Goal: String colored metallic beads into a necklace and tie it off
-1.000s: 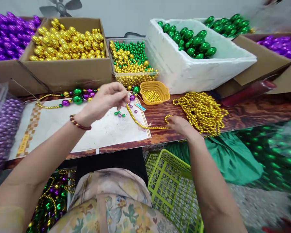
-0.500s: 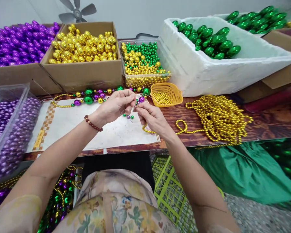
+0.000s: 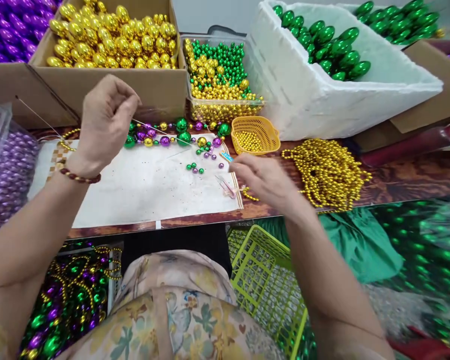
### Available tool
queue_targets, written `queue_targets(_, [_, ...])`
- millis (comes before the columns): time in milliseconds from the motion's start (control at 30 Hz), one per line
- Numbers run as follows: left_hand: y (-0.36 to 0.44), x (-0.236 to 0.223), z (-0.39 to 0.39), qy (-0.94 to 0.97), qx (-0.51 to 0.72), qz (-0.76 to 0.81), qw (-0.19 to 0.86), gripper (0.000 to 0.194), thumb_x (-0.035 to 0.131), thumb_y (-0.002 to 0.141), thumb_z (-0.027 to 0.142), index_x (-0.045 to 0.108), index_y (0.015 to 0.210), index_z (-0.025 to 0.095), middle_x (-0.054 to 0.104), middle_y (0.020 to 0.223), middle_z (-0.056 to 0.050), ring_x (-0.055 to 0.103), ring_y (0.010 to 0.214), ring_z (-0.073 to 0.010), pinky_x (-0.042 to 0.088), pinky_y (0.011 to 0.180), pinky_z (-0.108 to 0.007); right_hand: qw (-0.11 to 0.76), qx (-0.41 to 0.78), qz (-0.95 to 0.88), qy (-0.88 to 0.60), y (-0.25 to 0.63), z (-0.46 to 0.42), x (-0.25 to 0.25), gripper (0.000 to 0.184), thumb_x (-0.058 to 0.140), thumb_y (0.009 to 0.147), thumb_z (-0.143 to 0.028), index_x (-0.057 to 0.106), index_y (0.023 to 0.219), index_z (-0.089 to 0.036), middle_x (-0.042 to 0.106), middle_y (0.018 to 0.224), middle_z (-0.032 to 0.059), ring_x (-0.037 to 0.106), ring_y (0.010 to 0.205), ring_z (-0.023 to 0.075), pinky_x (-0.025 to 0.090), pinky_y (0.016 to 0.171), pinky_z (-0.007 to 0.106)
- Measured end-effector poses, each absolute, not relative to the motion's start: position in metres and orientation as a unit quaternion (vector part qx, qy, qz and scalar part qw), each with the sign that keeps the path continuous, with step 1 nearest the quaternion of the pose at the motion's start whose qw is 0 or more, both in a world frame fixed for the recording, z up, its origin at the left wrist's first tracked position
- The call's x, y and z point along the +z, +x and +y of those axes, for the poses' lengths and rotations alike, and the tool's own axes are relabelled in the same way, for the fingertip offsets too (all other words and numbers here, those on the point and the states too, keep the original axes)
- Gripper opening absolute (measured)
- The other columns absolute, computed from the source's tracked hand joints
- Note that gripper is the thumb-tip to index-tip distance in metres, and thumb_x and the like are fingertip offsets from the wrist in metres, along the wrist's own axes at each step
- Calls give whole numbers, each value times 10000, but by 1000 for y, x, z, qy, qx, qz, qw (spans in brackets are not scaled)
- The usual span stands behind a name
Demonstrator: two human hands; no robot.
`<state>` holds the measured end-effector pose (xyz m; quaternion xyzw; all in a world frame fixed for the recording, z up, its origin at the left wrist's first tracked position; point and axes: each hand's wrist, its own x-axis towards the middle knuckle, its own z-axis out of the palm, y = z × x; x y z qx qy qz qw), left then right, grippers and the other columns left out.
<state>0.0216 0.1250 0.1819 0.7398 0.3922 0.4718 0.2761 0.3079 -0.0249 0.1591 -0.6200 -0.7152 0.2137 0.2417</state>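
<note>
My left hand [image 3: 108,117] is raised over the left part of the white cloth [image 3: 135,190], its fingers pinched on a thin pale thread [image 3: 153,128]. The thread slants down to the right toward a strand of green, purple and gold beads [image 3: 183,138] at the cloth's back edge. Over the cloth's right end is my right hand [image 3: 264,182], fingers blurred and partly hidden, so its grip is unclear. Just left of it lie a small pointed tool with pink handles [image 3: 228,189] and a blue-labelled item [image 3: 227,157]. Several loose small beads [image 3: 195,168] rest on the cloth.
An orange basket [image 3: 275,145] of small gold beads stands behind my right hand, with a pile of gold bead strings [image 3: 326,175] to its right. Cardboard boxes, a clear tub [image 3: 225,107] and a foam box [image 3: 345,112] line the back. A green crate [image 3: 270,285] sits below.
My hands have moved apart from each other. The left went left and up with the thread; the right went right and slightly down. The view has shifted, and the pink-handled tool now shows.
</note>
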Motion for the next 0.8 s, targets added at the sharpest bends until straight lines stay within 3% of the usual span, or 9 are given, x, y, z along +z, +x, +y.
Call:
queue_targets(67, [15,167,145,767,447,436,146,94,579,966,220,606,880,247,472,691,36,401,668,-135,352,704,-263,169,231,-719,-634,279,-15,129,303,406,1029,-309,637,881,-181,652,751,33,576,694,171,361,643,267])
queue_targets(100, [13,156,155,768,423,462,129,117,593,946,191,593,840,240,440,676,31,419,712,-150,363,775,-273,126,232,-722,-639,264,-10,115,296,402,1037,-297,642,915,-174,679,786,49,597,720,179,357,650,267])
queue_targets(167, [12,131,164,768,372,495,162,198,671,873,162,540,736,220,363,623,29,477,848,-176,364,908,-296,62,225,-728,-645,240,-2,93,299,392,1056,-302,647,981,-166,713,845,77,631,765,196,344,659,271])
queue_targets(233, [17,108,154,785,355,474,182,183,715,825,152,558,748,207,476,679,16,505,1065,-211,324,1045,-366,28,227,-732,-642,225,2,81,314,374,1071,-313,649,1028,-168,731,883,93,657,805,213,336,663,275])
queue_targets(333, [36,85,106,826,362,377,213,36,613,904,188,608,873,204,657,988,-55,482,1250,-255,299,1121,-471,21,242,-737,-631,217,3,76,338,353,1082,-310,659,1063,-166,745,913,105,682,843,233,334,665,282])
queue_targets(400, [54,77,70,855,304,312,281,131,484,989,252,593,941,198,667,1007,-74,583,1092,-224,427,996,-404,28,245,-737,-629,216,3,75,360,349,1081,-295,675,1047,-144,748,929,129,692,852,245,337,670,289])
queue_targets(467, [68,73,46,854,247,315,332,213,383,1032,295,560,971,193,656,911,-58,618,857,-189,467,809,-330,37,255,-734,-628,217,2,71,390,349,1079,-283,692,987,-119,747,918,155,696,830,248,337,663,293])
queue_targets(567, [77,68,36,839,190,397,321,253,343,1045,350,520,942,201,601,763,-21,573,681,-179,390,659,-297,61,270,-726,-629,218,1,65,385,385,1067,-287,699,925,-114,745,869,151,682,762,233,326,636,288])
queue_targets(800, [70,63,38,808,187,445,339,311,423,1010,451,486,823,210,497,615,31,472,559,-138,302,589,-265,96,278,-722,-626,224,-4,63,335,435,1045,-341,714,976,-168,748,858,89,665,761,218,292,622,277])
